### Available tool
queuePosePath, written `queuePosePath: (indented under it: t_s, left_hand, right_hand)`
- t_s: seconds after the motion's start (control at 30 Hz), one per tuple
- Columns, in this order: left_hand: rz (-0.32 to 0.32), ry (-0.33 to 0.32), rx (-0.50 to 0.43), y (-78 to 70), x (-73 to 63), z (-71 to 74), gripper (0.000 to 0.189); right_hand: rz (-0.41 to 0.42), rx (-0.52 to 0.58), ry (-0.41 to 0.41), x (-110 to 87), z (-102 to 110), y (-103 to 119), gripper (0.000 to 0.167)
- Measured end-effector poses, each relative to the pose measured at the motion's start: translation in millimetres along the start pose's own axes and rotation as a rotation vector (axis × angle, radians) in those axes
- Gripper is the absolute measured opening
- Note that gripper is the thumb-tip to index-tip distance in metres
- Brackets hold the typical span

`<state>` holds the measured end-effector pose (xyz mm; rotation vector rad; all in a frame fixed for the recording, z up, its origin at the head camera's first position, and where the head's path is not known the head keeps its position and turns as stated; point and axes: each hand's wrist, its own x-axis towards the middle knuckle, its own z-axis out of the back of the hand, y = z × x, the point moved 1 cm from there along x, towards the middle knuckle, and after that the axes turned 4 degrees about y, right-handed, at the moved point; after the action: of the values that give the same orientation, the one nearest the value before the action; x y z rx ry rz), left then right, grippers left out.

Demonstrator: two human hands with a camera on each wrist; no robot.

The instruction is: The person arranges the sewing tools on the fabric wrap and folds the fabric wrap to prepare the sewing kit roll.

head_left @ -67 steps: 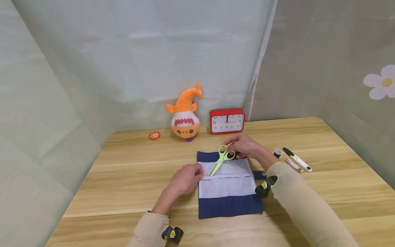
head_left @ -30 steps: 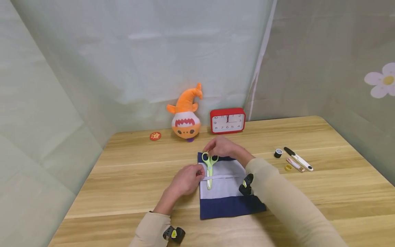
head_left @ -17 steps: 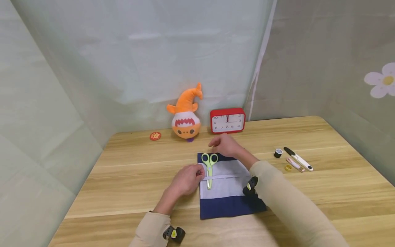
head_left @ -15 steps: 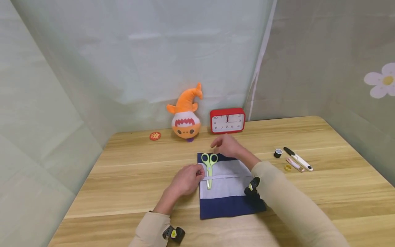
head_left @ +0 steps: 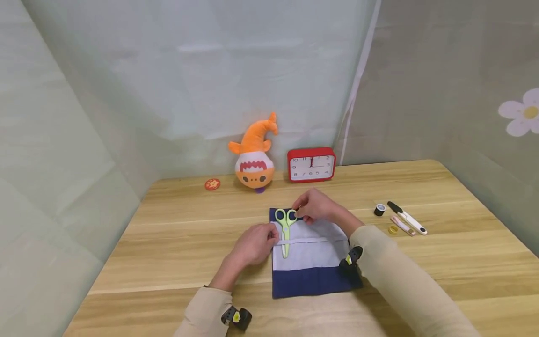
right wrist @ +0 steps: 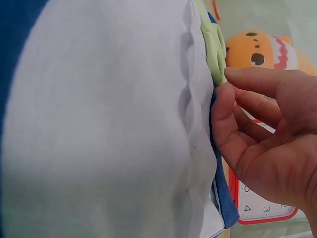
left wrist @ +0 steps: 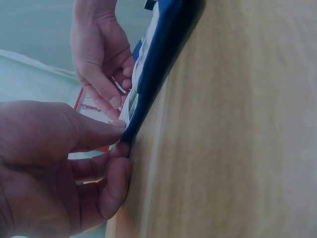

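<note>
A fabric tool roll, navy with a pale lining, lies unfolded on the table. Light green scissors lie on its left part, handles away from me and blades towards me. Their blades cross the pale strip; I cannot tell whether over or under it. My left hand pinches the roll's left edge between thumb and fingers, as the left wrist view shows. My right hand is at the scissors' right handle loop, thumb and index finger pinching its end in the right wrist view, where the handle is partly visible.
To the right lie a black thread spool, a yellow ring-shaped item, a small pink-and-white item and a black-and-white slim tool. Behind stand an orange plush toy, a red clock and a red disc.
The scissors moved left and straightened on the roll. My right hand let go, drew back, then returned to the right handle loop. My left hand stayed at the edge.
</note>
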<state>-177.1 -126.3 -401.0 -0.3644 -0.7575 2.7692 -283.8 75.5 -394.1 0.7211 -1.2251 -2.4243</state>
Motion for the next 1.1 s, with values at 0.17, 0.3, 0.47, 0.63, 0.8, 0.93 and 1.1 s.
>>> queuePosePath:
  t_s: [0.17,0.3,0.47,0.63,0.8,0.93,1.1]
  left_hand:
    - [0.004,0.004,-0.005,0.5,0.4,-0.6,0.011]
    - [0.011,0.0,-0.006,0.4,0.2,-0.3,0.01]
    - [0.013,-0.004,0.0,0.8,0.7,-0.2,0.01]
    - [0.007,0.0,0.004,1.1,1.4,-0.7,0.01]
    - [0.0,-0.004,0.01,1.2,1.7,-0.7,0.01]
    - [-0.007,-0.011,0.015,1.1,1.2,-0.8,0.01]
    - [-0.012,-0.018,0.019,1.4,1.1,-1.1,0.01]
  right_hand:
    - [-0.014,0.005,0.016,-0.9,-1.0,-1.1,0.018]
    - [-0.018,-0.007,0.032,-2.4,-1.3,-0.8,0.018]
    - [-0.007,-0.033,0.047,-4.5,-3.5,0.1,0.019]
    - [0.003,-0.048,0.045,-5.5,-5.4,0.4,0.019]
    - [0.02,-0.062,0.064,-6.3,-6.2,0.9,0.02]
    - [0.048,-0.072,0.079,-7.1,-7.1,1.5,0.022]
    - [0.066,-0.082,0.086,-6.7,-8.2,1.9,0.024]
